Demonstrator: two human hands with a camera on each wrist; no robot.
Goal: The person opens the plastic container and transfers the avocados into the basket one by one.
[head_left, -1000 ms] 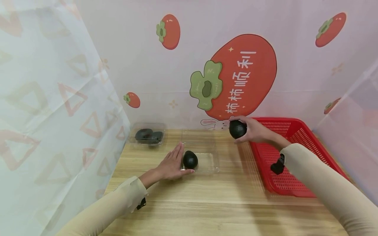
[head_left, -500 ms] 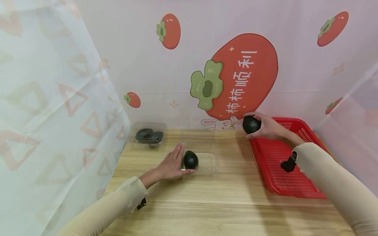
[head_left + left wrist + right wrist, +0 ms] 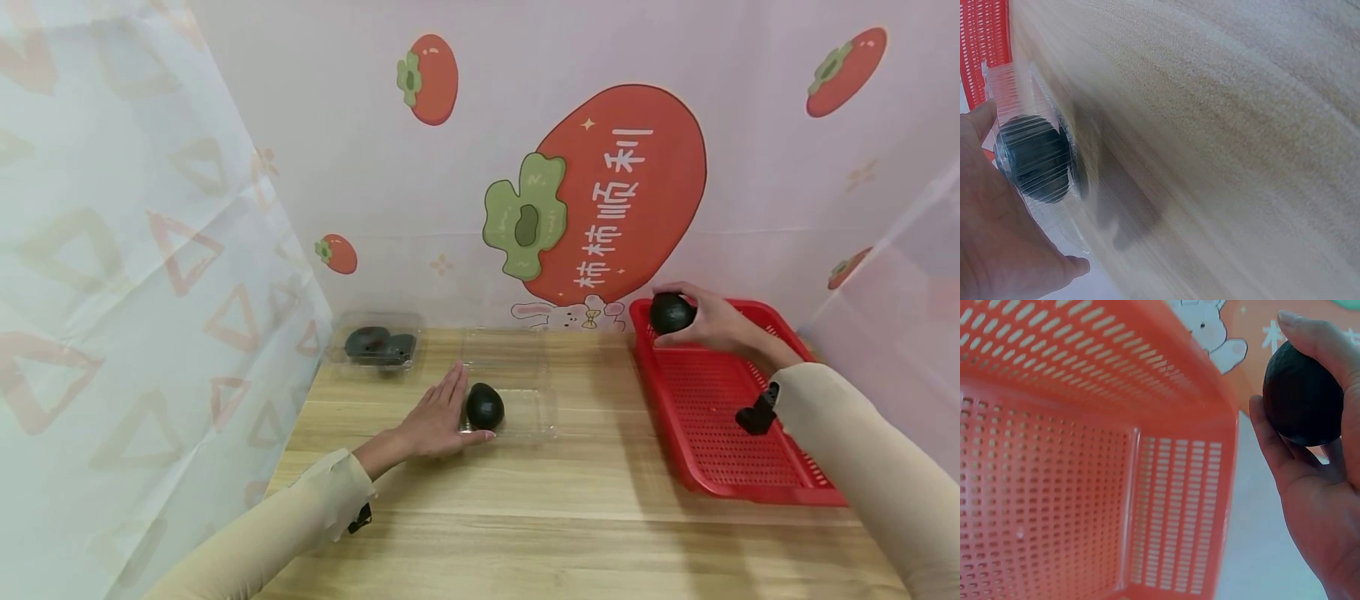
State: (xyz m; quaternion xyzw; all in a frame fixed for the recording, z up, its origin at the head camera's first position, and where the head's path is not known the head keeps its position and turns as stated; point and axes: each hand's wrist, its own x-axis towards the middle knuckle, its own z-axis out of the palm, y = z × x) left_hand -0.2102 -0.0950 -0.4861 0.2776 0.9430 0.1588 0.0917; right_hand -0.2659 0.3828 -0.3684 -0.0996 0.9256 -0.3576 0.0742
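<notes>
In the head view, my right hand holds a dark avocado between thumb and fingers, up over the back left corner of a red plastic basket. The right wrist view shows that avocado beside the basket's slotted wall. My left hand rests against the left side of a clear plastic clamshell container, its fingers straight and thumb along the front. A second avocado sits at the container's left end. Through the ribbed clear wall, the left wrist view also shows this avocado.
At the back left of the wooden table stands another clear container with dark avocados inside. The open container's lid lies back toward the printed wall. No avocado shows in the visible part of the basket.
My right hand has moved right with its avocado, from left of the basket to over its back left corner. The left hand and the container have stayed in place.
</notes>
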